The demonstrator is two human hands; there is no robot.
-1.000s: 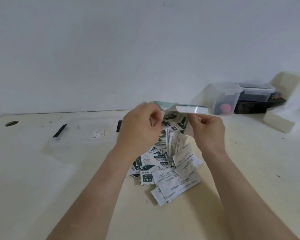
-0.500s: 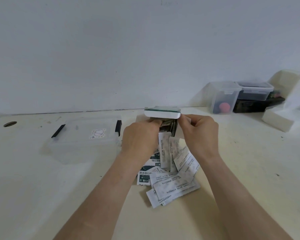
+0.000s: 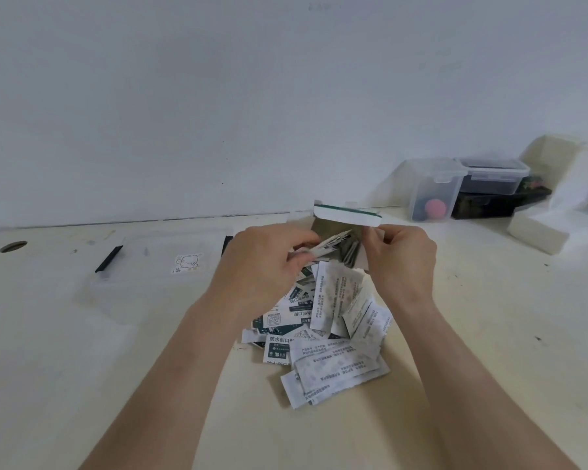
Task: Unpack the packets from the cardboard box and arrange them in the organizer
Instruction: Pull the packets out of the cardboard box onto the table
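A small white cardboard box (image 3: 345, 217) with a green stripe is held open above the table, its mouth turned toward me. My right hand (image 3: 399, 262) grips the box's right side. My left hand (image 3: 265, 262) pinches a few packets (image 3: 330, 244) at the box's mouth. More packets stay inside the box. Below the hands lies a loose pile of white and dark green packets (image 3: 326, 337). The clear plastic organizer (image 3: 150, 276) with black clasps sits on the table to the left of the pile.
At the back right stand a clear lidded container (image 3: 435, 188) with a pink ball, a dark container (image 3: 493, 176) on a black case, and white foam blocks (image 3: 554, 228). A cable hole (image 3: 12, 246) is at the table's far left.
The box has come down from its tipped position and now faces me with its flap up. My left hand went from the box's side to pulling packets from its mouth.
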